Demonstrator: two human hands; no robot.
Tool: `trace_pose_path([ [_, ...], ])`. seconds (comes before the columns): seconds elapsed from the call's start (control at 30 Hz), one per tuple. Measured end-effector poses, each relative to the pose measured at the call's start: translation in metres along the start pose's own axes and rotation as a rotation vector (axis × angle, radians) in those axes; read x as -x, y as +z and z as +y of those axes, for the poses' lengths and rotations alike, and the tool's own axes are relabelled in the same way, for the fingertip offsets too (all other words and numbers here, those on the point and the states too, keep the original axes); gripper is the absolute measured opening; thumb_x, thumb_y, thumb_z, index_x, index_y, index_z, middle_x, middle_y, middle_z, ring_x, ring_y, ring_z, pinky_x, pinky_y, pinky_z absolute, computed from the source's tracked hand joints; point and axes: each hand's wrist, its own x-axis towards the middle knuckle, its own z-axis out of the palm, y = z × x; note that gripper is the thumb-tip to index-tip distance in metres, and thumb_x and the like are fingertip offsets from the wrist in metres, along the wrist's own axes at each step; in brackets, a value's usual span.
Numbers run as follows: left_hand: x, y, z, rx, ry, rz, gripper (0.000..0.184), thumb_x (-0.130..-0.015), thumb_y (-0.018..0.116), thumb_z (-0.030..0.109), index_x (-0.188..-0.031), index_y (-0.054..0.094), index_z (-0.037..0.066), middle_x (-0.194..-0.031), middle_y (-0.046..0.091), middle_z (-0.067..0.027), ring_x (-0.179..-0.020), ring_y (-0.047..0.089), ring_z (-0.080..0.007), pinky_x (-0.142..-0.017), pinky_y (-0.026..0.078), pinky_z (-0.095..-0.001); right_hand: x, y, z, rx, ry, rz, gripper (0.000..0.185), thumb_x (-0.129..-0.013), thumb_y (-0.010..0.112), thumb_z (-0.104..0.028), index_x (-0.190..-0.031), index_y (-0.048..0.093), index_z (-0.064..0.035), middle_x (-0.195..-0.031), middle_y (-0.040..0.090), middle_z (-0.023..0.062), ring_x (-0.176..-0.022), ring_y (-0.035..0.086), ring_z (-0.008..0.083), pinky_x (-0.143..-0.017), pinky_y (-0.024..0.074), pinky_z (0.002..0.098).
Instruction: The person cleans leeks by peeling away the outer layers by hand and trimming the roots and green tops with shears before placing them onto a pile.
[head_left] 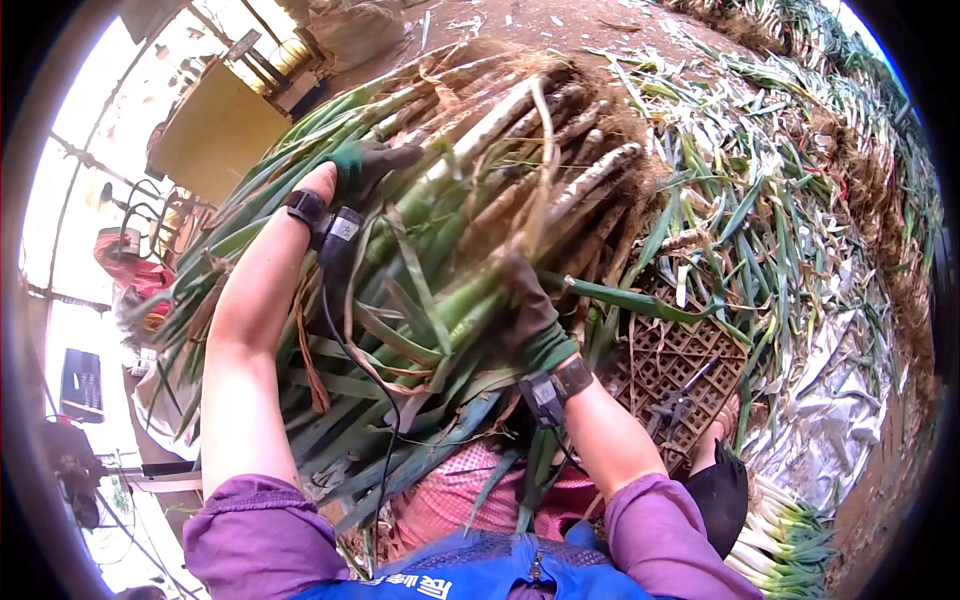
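Leeks [440, 225]; left grip [372, 170], right grip [535, 316] atop

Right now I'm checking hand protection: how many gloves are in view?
2: one glove on the left hand, another on the right hand. Any more under the stalks would be hidden.

farm work area: heaped green onions [405, 265], dirt floor [520, 22]
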Motion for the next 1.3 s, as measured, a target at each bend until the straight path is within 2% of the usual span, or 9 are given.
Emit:
trace_pose_path([
  [0.2, -0.009, 0.012, 0.008, 0.532, -0.548, -0.199, 0.073, -0.081, 0.062, -0.002, -0.149, 0.043, 0.016, -0.122, 0.063, -0.0238, -0.11, 0.062, -0.0401, -0.095, 0.05, -0.0416, -0.01, -0.021, 0.004, 0.87, -0.406, -0.178, 0.047, -0.097, 0.055, -0.013, -0.141, 0.052, 0.0002, -0.146, 0.054, 0.0114, -0.136, 0.049, 0.0241, -0.119, 0.0306, 0.0327],
  [0.37, -0.01, 0.016, 0.025, 0.377, -0.125, -0.002, 0.071, -0.08, 0.065, -0.001, -0.147, 0.045, 0.009, -0.127, 0.063, -0.022, -0.115, 0.063, -0.0318, -0.099, 0.048, -0.0394, -0.054, -0.114, 0.021, 0.553, -0.119, -0.074, 0.093, -0.072, 0.072, -0.022, -0.151, 0.032, 0.0033, -0.154, 0.038, 0.0175, -0.144, 0.035, 0.0276, -0.12, 0.0274, 0.0328],
  [0.43, -0.002, 0.005, 0.066, 0.418, -0.168, -0.079, 0.065, -0.083, 0.062, 0.0, -0.145, 0.047, 0.006, -0.132, 0.06, -0.0223, -0.121, 0.059, -0.0315, -0.104, 0.045, -0.0386, -0.037, -0.109, 0.006, 1.433, -0.42, -0.178, 0.101, -0.068, 0.079, -0.03, -0.152, 0.031, 0.0004, -0.151, 0.04, 0.0175, -0.142, 0.036, 0.0285, -0.119, 0.0282, 0.0331],
  [0.57, 0.011, 0.008, 0.123, 0.071, 0.164, -0.056, 0.054, -0.088, 0.053, -0.001, -0.142, 0.049, 0.003, -0.137, 0.058, -0.0223, -0.129, 0.056, -0.0326, -0.11, 0.042, -0.0386, 0.025, -0.024, -0.006, 0.628, -0.183, 0.076, 0.043, -0.106, 0.041, -0.036, -0.14, 0.049, -0.0123, -0.135, 0.053, 0.0062, -0.123, 0.049, 0.0237, -0.109, 0.0394, 0.04],
  [0.77, 0.027, 0.02, 0.192, 0.201, 0.168, -0.041, 0.056, -0.087, 0.056, -0.001, -0.142, 0.049, 0.006, -0.136, 0.057, -0.0235, -0.125, 0.057, -0.0371, -0.107, 0.045, -0.0408, 0.107, -0.003, 0.001, -0.108, 0.004, 0.061, 0.036, -0.098, 0.056, -0.041, -0.119, 0.06, -0.0117, -0.112, 0.064, 0.0088, -0.106, 0.059, 0.0285, -0.097, 0.0488, 0.049],
  [0.93, 0.009, 0.011, 0.255, 0.437, -0.636, -0.177, 0.08, -0.089, 0.049, 0.069, -0.12, 0.067, -0.003, -0.117, 0.068, -0.0252, -0.103, 0.067, -0.0357, -0.095, 0.047, -0.038, 0.135, -0.005, -0.004, 0.998, -0.322, 0.018, 0.052, -0.085, 0.067, -0.013, -0.132, 0.047, -0.0065, -0.121, 0.06, 0.0137, -0.11, 0.059, 0.0273, -0.098, 0.0501, 0.0407],
  [1.07, -0.006, 0.042, 0.237, 0.342, -0.696, -0.017, 0.083, -0.086, 0.053, 0.072, -0.12, 0.067, -0.002, -0.116, 0.067, -0.0293, -0.111, 0.065, -0.0397, -0.095, 0.047, -0.0419, 0.166, 0.021, -0.009, 1.774, -0.495, 0.286, 0.072, -0.075, 0.06, 0.01, -0.143, 0.04, -0.0031, -0.128, 0.059, 0.015, -0.107, 0.061, 0.0275, -0.097, 0.0497, 0.0313],
  [1.2, 0.002, 0.039, 0.251, 0.311, -0.77, 0.042, 0.08, -0.089, 0.049, 0.068, -0.14, 0.054, 0.006, -0.134, 0.058, -0.0286, -0.125, 0.056, -0.0412, -0.105, 0.043, -0.0443, 0.185, -0.052, -0.008, 0.913, -0.275, 0.476, 0.054, -0.081, 0.073, -0.014, -0.129, 0.053, 0.0016, -0.122, 0.061, 0.0188, -0.106, 0.061, 0.0256, -0.088, 0.0524, 0.0372],
  [1.3, 0.0, 0.046, 0.248, 0.176, -0.695, 0.078, 0.067, -0.094, 0.044, 0.057, -0.139, 0.055, 0.009, -0.136, 0.057, -0.0244, -0.126, 0.056, -0.0406, -0.107, 0.043, -0.0454, 0.291, -0.029, -0.001, 1.679, -0.491, 0.674, 0.061, -0.079, 0.076, -0.027, -0.128, 0.053, 0.0014, -0.131, 0.056, 0.0215, -0.114, 0.057, 0.031, -0.094, 0.0487, 0.0426],
])
